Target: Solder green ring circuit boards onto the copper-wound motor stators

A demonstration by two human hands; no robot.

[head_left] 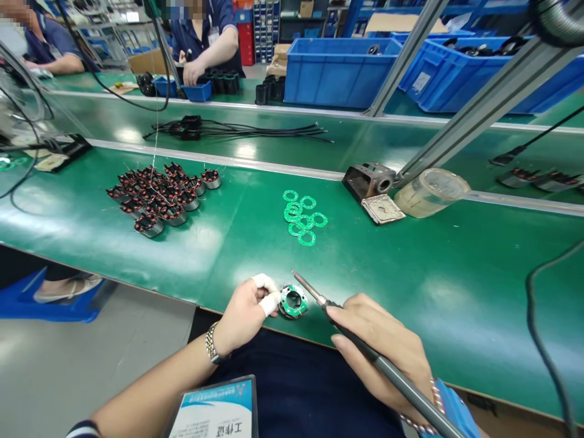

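Left hand (244, 311): fingers (266, 291) narrow, tips wrapped in white, pinching a wound motor stator (292, 302) with a green ring on its face, near the front edge of the green counter (456, 286). Can't tell if the stator is resting on the counter or lifted. Right hand (378, 353): fingers (360, 310) curled round a soldering iron (392, 370), tip just beside the stator. Farther up the counter: loose green rings (303, 216), a cluster of wound stators (159, 198), a metal iron stand (369, 180), a tape roll (431, 192)
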